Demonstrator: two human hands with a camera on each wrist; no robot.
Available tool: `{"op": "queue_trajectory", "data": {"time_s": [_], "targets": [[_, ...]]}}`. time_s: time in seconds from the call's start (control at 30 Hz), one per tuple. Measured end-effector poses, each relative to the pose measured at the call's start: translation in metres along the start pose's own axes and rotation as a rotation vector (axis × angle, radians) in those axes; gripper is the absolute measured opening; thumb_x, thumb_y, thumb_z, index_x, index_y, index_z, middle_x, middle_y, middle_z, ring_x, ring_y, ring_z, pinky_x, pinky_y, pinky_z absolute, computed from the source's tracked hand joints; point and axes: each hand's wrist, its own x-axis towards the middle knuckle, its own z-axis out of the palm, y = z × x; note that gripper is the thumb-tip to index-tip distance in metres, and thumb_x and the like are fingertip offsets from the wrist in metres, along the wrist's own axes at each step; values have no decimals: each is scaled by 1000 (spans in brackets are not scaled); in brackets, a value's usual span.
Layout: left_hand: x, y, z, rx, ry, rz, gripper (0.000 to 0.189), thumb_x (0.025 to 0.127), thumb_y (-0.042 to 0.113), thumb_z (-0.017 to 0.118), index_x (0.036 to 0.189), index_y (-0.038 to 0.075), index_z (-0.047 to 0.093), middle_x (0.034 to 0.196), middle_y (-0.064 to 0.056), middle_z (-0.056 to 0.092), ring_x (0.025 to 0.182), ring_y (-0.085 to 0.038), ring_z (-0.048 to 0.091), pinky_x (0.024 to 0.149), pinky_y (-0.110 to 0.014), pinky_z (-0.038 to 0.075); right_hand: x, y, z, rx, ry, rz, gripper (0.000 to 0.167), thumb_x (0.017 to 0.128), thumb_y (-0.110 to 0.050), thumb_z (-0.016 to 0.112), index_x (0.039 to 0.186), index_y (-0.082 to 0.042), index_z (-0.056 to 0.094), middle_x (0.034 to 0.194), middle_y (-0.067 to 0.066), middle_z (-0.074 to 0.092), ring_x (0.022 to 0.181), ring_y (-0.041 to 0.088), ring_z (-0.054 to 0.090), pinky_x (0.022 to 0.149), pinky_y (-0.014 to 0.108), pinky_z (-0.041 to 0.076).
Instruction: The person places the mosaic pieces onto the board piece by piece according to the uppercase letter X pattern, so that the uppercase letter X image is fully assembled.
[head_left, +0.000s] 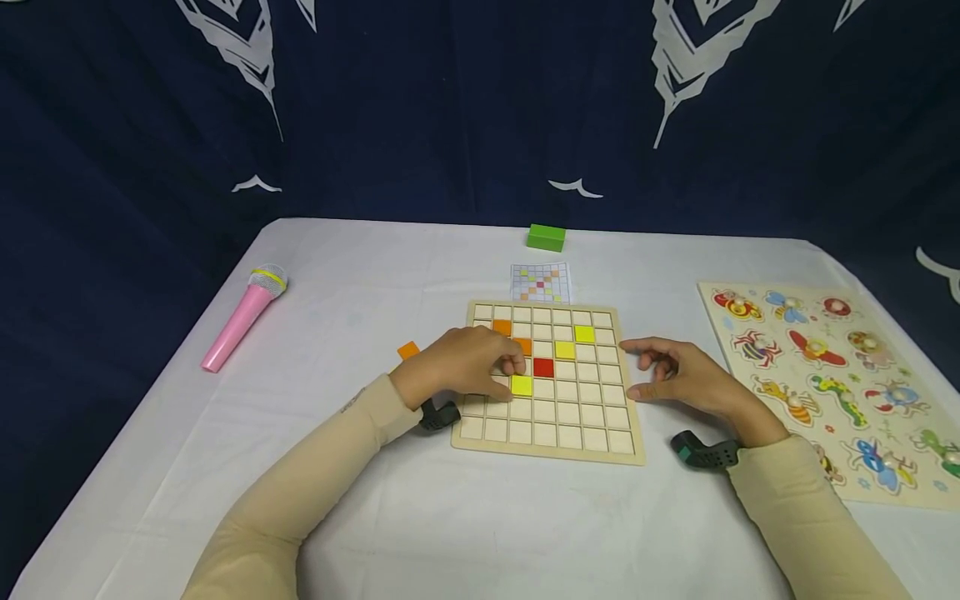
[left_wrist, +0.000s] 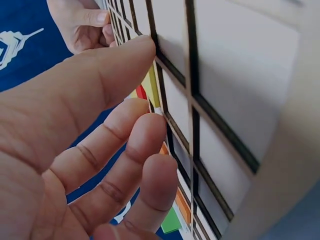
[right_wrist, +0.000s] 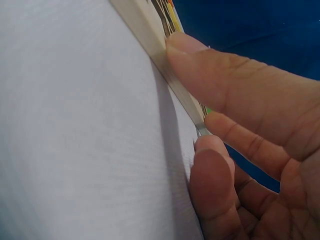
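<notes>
One red tile (head_left: pixel 543 367) sits in the board (head_left: pixel 547 456) with two orange tiles (head_left: pixel 523 345) and three yellow tiles (head_left: pixel 522 386). The left hand (head_left: pixel 467 362) is over the board's left side, thumb and fingers parted beside the nearest yellow tile. The right hand (head_left: pixel 690 377), thumb and fingers apart, touches the board's right edge. Beyond lies a card (head_left: pixel 541 283) printed with a coloured grid; the left cuff's (head_left: pixel 390 408) marking is too small to read.

No words, brands or numbers are reading clearly in any view. Left sleeve (head_left: pixel 300 479) is bearing a small dark mark (head_left: pixel 350 403) near the cuff, too tiny to make out. Paper card (head_left: pixel 540 282) is showing a printed coloured grid, finer print blurring.
</notes>
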Motion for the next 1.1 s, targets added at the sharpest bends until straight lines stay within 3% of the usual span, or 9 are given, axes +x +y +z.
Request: {"op": "queue_trajectory", "data": {"time_s": [0.3, 0.57, 0.83, 1.1], "targets": [[-16, -12, -5, -72, 54, -5, 28, 96, 21, 82, 123, 18, 77, 103, 13, 71, 80, -5, 58, 75, -30, 47, 0, 1, 0, 8, -5, 3, 70, 84, -5, 91, 144, 11, 59, 107, 12, 56, 80, 15, 50, 69, 25, 44], [-35, -30, -14, -160, 106, 7, 29, 101, 20, 77, 129, 16, 75, 105, 11, 74, 88, -8, 64, 77, -32, 52, 1, 2, 0, -3, -3, 7, 71, 84, -5, 92, 145, 11, 59, 108, 12, 56, 80, 15, 50, 69, 25, 44], [-48, -59, -26, -361, 155, 43, 29, 100, 10, 75, 129, 5, 73, 102, 3, 76, 96, -21, 64, 89, -37, 52, 1, 2, 0, 1, -4, 12, 71, 84, -5, 92, 145, 11, 59, 108, 12, 56, 81, 15, 50, 69, 25, 44], [-56, -97, -31, -469, 132, -22, 32, 101, 6, 71, 132, 0, 71, 108, -5, 75, 97, -23, 63, 87, -31, 51, 0, 1, 0, 5, -4, 11, 70, 85, -5, 91, 145, 11, 58, 108, 12, 56, 81, 15, 50, 69, 25, 44]]}}
